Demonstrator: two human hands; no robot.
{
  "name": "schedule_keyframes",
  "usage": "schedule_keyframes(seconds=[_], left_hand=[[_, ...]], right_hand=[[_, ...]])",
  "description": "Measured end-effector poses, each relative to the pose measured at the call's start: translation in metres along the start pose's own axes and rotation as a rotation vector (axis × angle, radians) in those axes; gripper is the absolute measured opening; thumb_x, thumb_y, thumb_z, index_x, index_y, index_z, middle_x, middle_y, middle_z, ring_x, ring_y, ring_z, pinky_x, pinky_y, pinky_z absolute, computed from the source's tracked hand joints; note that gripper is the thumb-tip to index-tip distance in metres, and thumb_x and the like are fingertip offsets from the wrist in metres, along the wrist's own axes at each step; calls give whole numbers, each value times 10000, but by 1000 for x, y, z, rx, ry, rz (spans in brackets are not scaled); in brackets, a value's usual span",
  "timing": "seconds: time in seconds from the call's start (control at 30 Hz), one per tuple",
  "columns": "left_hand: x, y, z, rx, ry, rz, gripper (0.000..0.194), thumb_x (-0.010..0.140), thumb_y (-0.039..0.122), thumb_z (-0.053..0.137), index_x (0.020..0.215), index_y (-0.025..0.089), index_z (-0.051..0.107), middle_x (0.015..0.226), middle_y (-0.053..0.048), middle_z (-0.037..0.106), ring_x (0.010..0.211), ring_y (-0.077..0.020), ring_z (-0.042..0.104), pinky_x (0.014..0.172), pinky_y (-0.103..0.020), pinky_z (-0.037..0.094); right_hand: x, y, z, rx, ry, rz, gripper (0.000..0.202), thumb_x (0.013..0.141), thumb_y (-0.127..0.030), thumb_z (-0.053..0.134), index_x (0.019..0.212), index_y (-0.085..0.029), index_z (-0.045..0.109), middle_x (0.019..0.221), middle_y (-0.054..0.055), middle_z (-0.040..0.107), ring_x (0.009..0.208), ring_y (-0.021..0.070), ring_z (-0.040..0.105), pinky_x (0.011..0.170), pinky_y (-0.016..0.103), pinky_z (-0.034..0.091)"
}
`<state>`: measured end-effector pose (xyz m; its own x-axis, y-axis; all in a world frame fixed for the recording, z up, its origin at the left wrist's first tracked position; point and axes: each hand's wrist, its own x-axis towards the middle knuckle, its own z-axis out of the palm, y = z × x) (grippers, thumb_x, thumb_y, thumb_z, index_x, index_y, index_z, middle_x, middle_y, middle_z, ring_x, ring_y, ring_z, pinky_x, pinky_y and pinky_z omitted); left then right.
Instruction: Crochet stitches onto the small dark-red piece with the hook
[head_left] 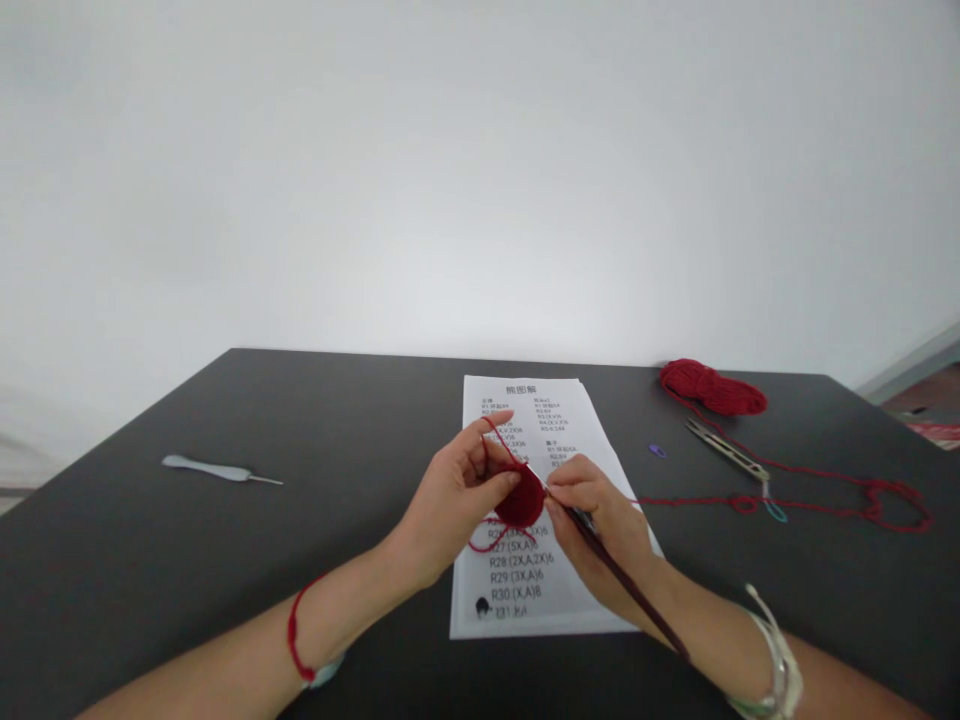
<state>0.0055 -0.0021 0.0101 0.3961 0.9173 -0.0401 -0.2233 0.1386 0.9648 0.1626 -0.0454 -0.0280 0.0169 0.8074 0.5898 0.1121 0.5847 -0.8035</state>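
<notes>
A small round red crocheted piece (521,499) is pinched between the thumb and fingers of my left hand (457,490). Red yarn loops over the raised index finger of that hand. My right hand (604,515) is closed around a crochet hook with a long dark brown handle (626,580); the metal tip meets the upper right edge of the red piece. A loose tail of red yarn hangs below the piece. Both hands are above a printed white sheet (517,590), which partly shows between and below them.
A grey hook (217,469) lies on the dark table (337,420) at left. To the right are a red yarn skein (712,388), a purple stitch marker (657,451), thread snips (727,450) with a blue cord, and a trailing strand of red yarn (825,508).
</notes>
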Motion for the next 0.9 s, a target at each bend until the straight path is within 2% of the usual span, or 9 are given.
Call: schedule_keyframes(seconds=[0.07, 0.17, 0.27, 0.33, 0.4, 0.57, 0.73, 0.9], left_hand=[[0, -1, -1, -54, -21, -26, 590, 685, 89, 670, 1245, 170, 502, 714, 34, 603, 687, -114, 561, 682, -250, 436], [0, -1, -3, -105, -31, -44, 673, 687, 83, 676, 1312, 187, 451, 737, 35, 600, 687, -100, 552, 691, -242, 433], [-1, 0, -5, -95, -29, -43, 800, 674, 71, 682, 1388, 225, 355, 778, 35, 599, 700, -100, 549, 708, -254, 434], [-1, 1, -5, -69, -38, -38, 858, 665, 67, 688, 1415, 240, 309, 761, 42, 591, 685, -101, 541, 697, -256, 429], [-1, 2, -5, -34, -54, -28, 872, 662, 70, 688, 1424, 232, 295, 718, 50, 582, 662, -101, 529, 677, -254, 423], [-1, 1, -5, 38, -50, 5, 838, 658, 69, 679, 1407, 183, 322, 659, 64, 557, 636, -103, 517, 654, -252, 425], [0, -2, -5, 48, -35, 22, 817, 658, 69, 663, 1394, 157, 319, 654, 67, 559, 621, -101, 519, 624, -244, 425], [0, -1, -4, 46, -24, 25, 781, 658, 80, 652, 1369, 147, 337, 658, 63, 563, 626, -104, 523, 628, -250, 428]], right_hand=[[0, 1, 3, 136, 51, 70, 150, 781, -141, 674, 815, -286, 656, 775, 17, 630, 706, 179, 563, 641, 314, 431], [4, 0, 7, 399, 107, 270, 69, 788, -209, 686, 791, -263, 643, 802, 3, 603, 685, 145, 536, 615, 275, 424], [11, -2, 7, 631, 90, 457, 97, 762, -246, 711, 732, -225, 622, 761, -11, 589, 641, 120, 516, 604, 255, 415], [16, -3, 4, 685, 57, 504, 133, 741, -249, 723, 699, -208, 604, 703, -16, 581, 616, 119, 503, 589, 253, 399], [18, -1, -1, 645, 10, 490, 144, 740, -243, 717, 685, -203, 590, 667, -17, 580, 601, 124, 492, 577, 257, 378], [17, 1, -11, 368, -89, 345, 116, 786, -188, 663, 712, -216, 578, 671, -17, 576, 602, 132, 472, 558, 266, 348], [12, -3, -9, 192, -62, 255, 132, 793, -128, 601, 719, -220, 540, 670, -24, 543, 574, 125, 447, 508, 253, 332], [9, -1, -6, 68, -59, 122, 165, 804, -69, 552, 748, -223, 532, 698, -29, 543, 619, 119, 474, 535, 248, 348]])
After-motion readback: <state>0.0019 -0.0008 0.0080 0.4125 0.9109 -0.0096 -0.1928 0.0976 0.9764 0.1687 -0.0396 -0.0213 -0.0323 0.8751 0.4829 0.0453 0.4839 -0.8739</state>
